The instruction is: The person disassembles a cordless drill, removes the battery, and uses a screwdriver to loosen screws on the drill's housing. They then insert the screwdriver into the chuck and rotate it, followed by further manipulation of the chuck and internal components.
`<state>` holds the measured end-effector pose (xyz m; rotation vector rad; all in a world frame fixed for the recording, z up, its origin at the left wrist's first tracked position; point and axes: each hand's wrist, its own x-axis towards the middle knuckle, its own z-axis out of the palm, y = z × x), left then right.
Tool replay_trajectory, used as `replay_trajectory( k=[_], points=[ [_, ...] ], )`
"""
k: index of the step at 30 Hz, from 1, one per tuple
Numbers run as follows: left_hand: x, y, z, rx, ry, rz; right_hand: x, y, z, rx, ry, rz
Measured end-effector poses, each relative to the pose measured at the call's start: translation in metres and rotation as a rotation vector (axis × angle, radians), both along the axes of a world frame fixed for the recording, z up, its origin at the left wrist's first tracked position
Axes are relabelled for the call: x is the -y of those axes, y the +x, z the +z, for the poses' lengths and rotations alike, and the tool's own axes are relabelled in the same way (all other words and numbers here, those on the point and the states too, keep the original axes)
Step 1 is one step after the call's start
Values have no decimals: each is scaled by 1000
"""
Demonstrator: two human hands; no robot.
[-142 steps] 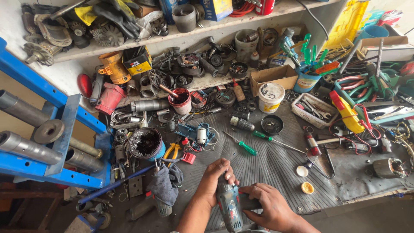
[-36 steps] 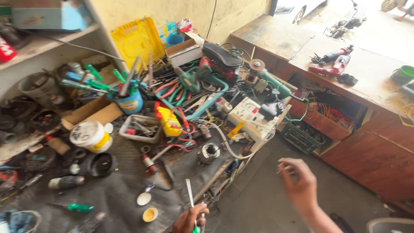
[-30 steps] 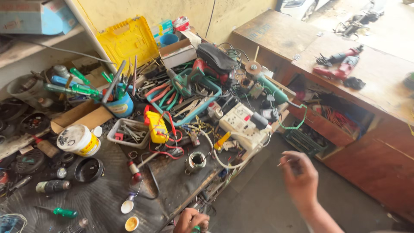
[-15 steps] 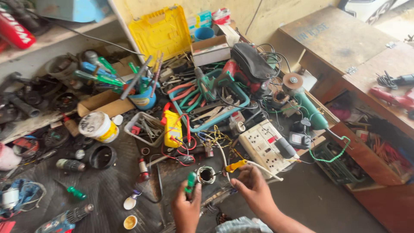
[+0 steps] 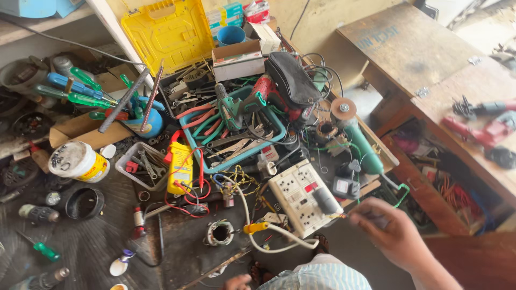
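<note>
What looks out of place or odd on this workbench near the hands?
The white socket board lies tilted at the bench edge, with loose wires tangled beside it. The right hand hovers just next to it. The left hand is barely visible at the bottom.

The left hand (image 5: 236, 281) was cut off by the bottom edge; the right hand (image 5: 388, 233) was motion-blurred, its grip unclear.

a repair workshop: the desk (image 5: 97, 247) is crowded with screwdrivers (image 5: 70, 88), a yellow clamp meter (image 5: 180, 169), a teal tray of pliers (image 5: 231, 131), a green angle grinder (image 5: 357, 139), a white socket board (image 5: 301, 196) and a yellow tool case (image 5: 166, 32), with more power tools on a wooden bench (image 5: 473, 123) beside it.
</note>
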<state>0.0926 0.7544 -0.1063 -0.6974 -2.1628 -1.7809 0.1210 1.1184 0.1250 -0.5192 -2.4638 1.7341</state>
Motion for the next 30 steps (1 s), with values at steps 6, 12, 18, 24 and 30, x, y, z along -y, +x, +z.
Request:
replay_trajectory(
  k=[6, 12, 18, 24, 30],
  points=[
    [-98, 26, 38, 163, -72, -188, -71, -19, -23, -1, 237, -102],
    [-204, 33, 86, 358, -157, -195, -122, -27, -40, -41, 320, 121],
    [-286, 35, 101, 431, -180, 100, -169, -27, -61, -78, 376, 454],
    [-333, 55, 82, 248, -178, 410, -193, -29, -83, -51, 326, 721],
    [-358, 75, 59, 201, -10, 549, -210, -39, -89, 29, 287, 808]
  ],
)
